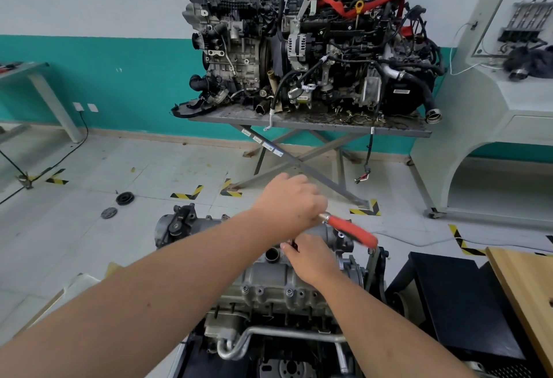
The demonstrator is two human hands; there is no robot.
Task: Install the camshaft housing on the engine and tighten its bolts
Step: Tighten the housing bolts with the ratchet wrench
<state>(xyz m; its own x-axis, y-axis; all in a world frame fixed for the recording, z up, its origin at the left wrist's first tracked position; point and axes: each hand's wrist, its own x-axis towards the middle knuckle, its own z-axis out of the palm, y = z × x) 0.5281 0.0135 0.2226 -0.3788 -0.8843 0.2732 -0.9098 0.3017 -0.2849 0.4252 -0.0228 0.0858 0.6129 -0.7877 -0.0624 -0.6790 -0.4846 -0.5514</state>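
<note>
Space above engine (278, 285) top mostly taken: left hand (294, 198) and right hand (311, 256) both over far end, red-handled wrench (350, 229) sticking out to the right. Near row of bolts (288, 291) uncovered, open from above between the two forearms. Right side blocked by black stand bracket (380, 270) and black box (454, 303). Metal pipe (269, 334) crosses the near face. Left side opens to bare floor (89, 243).

An auto repair workshop: stripped engines (311, 45) on a scissor-legged steel table (305, 123), hazard-tape floor markings (187, 195).
</note>
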